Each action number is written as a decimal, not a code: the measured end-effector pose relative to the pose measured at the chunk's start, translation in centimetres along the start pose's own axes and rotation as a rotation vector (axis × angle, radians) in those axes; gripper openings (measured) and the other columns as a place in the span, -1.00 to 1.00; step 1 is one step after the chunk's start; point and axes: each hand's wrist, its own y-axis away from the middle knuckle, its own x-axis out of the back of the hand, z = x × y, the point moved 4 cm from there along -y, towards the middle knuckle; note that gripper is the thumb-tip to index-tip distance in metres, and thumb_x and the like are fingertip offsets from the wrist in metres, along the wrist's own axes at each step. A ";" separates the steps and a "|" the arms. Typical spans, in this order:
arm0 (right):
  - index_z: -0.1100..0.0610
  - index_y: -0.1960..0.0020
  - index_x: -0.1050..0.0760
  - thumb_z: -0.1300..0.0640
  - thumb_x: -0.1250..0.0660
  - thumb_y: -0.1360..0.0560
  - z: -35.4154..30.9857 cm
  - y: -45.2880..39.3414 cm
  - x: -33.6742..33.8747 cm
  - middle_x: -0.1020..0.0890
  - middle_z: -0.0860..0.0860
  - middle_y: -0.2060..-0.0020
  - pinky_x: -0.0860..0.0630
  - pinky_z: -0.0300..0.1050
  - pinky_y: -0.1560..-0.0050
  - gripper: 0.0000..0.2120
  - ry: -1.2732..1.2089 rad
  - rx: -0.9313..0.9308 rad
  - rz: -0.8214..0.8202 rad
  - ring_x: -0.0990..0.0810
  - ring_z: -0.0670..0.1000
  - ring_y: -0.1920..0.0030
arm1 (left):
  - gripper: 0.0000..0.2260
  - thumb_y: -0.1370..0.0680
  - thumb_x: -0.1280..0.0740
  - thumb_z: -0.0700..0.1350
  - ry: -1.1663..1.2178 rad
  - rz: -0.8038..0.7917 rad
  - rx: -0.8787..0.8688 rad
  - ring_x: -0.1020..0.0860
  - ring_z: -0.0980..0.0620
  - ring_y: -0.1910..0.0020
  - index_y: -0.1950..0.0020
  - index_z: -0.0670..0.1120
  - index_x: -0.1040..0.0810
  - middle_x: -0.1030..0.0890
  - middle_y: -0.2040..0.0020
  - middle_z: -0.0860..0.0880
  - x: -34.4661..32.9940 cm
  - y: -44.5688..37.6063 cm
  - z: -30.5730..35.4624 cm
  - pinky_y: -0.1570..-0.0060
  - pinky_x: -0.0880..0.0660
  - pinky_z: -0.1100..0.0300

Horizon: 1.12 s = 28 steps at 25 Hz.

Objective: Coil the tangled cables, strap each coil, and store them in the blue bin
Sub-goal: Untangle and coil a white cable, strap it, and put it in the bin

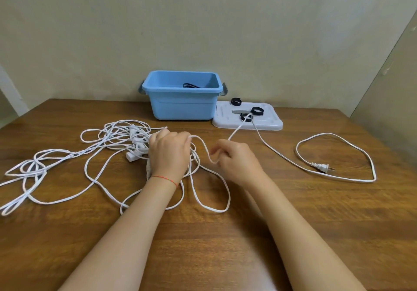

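Gripping white cable (279, 153) | left hand (170, 153) clutches coil | right hand (234, 157) pinches strand | plug (321, 167) prongs point right

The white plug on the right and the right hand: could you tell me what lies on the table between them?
In the head view, one run of white cable crosses between the right hand and the plug; otherwise bare wooden table.
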 end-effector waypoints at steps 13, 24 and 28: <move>0.01 -0.19 -0.56 0.07 -0.30 -0.54 -0.8 0.4 -0.7 -0.65 0.00 0.18 -0.55 -0.02 0.10 -0.77 0.110 0.083 -0.035 -0.60 0.09 0.12 | -0.85 -0.50 -0.35 -0.11 0.138 -0.010 -0.202 -0.57 -0.07 0.02 0.16 -0.06 -0.72 -0.69 0.14 0.01 -0.6 0.9 2.7 -0.37 -0.18 -0.06; 0.10 -0.22 -0.47 0.22 -0.15 -0.55 7.3 -0.1 5.6 -0.63 0.17 -0.03 -0.43 -0.03 0.11 -0.72 0.238 -0.536 0.328 -0.55 0.21 0.02 | -0.84 -0.60 -0.32 -0.06 0.128 -0.238 -0.140 -0.48 0.00 -0.17 -0.02 0.03 -0.71 -0.66 -0.02 0.07 -1.4 1.1 1.8 -0.34 -0.17 0.05; -0.14 -0.49 -0.29 0.12 -0.23 -0.49 0.8 0.3 0.5 -0.66 -0.10 0.20 -0.55 -0.04 0.05 -0.42 0.109 -0.098 0.002 -0.60 0.04 0.05 | -0.84 -0.57 -0.34 -0.17 0.210 -0.288 -0.176 -0.46 -0.02 -0.17 -0.06 0.00 -0.69 -0.63 -0.05 0.03 -1.7 1.1 2.0 -0.24 -0.37 0.05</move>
